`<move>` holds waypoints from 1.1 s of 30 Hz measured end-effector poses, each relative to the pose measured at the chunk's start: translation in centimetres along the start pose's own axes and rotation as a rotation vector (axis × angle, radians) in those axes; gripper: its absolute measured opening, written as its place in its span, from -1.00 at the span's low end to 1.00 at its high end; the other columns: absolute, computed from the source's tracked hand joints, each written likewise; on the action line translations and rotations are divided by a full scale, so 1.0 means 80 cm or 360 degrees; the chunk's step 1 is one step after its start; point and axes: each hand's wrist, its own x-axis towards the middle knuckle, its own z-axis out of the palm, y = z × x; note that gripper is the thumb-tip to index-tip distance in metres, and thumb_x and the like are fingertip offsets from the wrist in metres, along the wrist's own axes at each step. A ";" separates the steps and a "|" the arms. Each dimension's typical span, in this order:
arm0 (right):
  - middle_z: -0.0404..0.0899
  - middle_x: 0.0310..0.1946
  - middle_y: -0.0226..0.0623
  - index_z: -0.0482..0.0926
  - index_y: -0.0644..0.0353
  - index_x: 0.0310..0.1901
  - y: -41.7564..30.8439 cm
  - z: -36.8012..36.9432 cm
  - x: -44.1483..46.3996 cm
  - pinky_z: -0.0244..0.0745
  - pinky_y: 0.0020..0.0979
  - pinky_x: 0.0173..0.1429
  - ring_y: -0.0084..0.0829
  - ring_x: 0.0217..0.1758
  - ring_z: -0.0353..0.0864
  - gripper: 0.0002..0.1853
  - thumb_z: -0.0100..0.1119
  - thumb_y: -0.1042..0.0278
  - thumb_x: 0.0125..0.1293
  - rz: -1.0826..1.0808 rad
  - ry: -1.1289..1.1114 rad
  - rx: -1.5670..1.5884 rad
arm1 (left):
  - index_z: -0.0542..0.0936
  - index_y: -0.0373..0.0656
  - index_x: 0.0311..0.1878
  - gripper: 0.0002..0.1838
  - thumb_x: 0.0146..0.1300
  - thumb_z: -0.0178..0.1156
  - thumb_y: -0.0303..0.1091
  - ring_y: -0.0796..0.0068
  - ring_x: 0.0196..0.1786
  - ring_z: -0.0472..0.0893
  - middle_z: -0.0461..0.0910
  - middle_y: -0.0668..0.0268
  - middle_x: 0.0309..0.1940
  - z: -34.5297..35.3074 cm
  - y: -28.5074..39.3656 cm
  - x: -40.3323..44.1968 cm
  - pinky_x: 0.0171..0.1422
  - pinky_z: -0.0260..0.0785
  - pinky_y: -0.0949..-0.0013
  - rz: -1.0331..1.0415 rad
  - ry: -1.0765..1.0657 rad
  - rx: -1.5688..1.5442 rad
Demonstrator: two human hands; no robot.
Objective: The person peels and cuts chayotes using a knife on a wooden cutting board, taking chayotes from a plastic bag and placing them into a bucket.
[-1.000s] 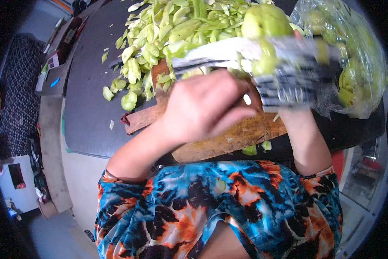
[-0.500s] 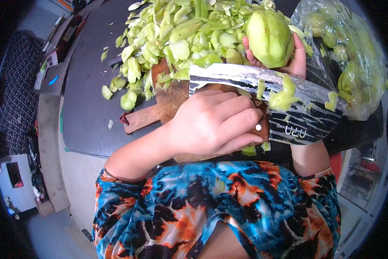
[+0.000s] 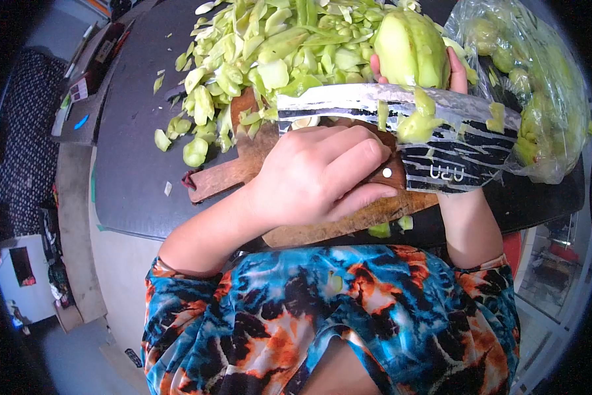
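My left hand [image 3: 322,171] is closed round the handle of a wide knife [image 3: 454,141], its blade patterned black and silver with bits of green flesh stuck on it. In my right hand [image 3: 458,71] rests a large peeled pale-green fruit [image 3: 411,49], with fingertips showing on both sides. The blade lies across in front of the fruit's lower end and hides most of the right palm; whether they touch is unclear. Beneath the hands is a wooden board [image 3: 348,220]. Beyond the board lies a heap of green slices and peelings [image 3: 269,46].
A clear plastic bag [image 3: 552,105] of green fruit sits on the right of the dark table [image 3: 134,151]. The board's handle [image 3: 218,179] points left. Loose scraps [image 3: 380,230] lie near the front edge. At the far left is a patterned dark cloth [image 3: 29,145].
The blurred knife of a second ago is now sharp. Since half a second ago, the knife and left hand have shifted up and slightly left, nearer the fruit. The fruit appears turned.
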 end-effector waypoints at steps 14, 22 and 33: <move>0.48 0.12 0.12 0.30 0.28 0.32 0.011 -0.002 -0.008 0.53 -0.22 0.22 -0.15 0.18 0.53 -0.29 -0.22 -0.22 0.41 -0.0037 -0.0068 -0.0159 | 0.55 -0.32 -0.19 -0.58 0.01 0.47 -0.25 0.23 -0.36 0.65 0.62 0.17 -0.36 -0.016 -0.005 0.000 -0.27 0.50 0.33 -0.0076 0.0183 0.0018; 0.48 0.09 0.20 0.32 0.28 0.30 -0.014 -0.018 0.016 0.63 -0.21 0.08 -0.09 0.06 0.60 -0.26 -0.19 -0.26 0.37 0.0064 -0.0184 -0.0326 | 0.53 -0.30 -0.21 -0.60 0.01 0.45 -0.24 0.15 -0.33 0.67 0.61 0.14 -0.36 -0.002 0.004 0.001 -0.29 0.53 0.28 0.0049 0.0001 -0.0053; 0.47 0.16 0.00 0.29 0.26 0.31 0.001 -0.012 0.013 0.47 -0.12 0.29 -0.13 0.21 0.50 -0.35 -0.24 -0.15 0.45 0.0030 -0.0245 -0.0558 | 0.53 -0.30 -0.21 -0.58 -0.01 0.46 -0.23 0.15 -0.33 0.67 0.61 0.14 -0.35 0.000 0.005 0.002 -0.29 0.53 0.28 0.0035 0.0060 -0.0056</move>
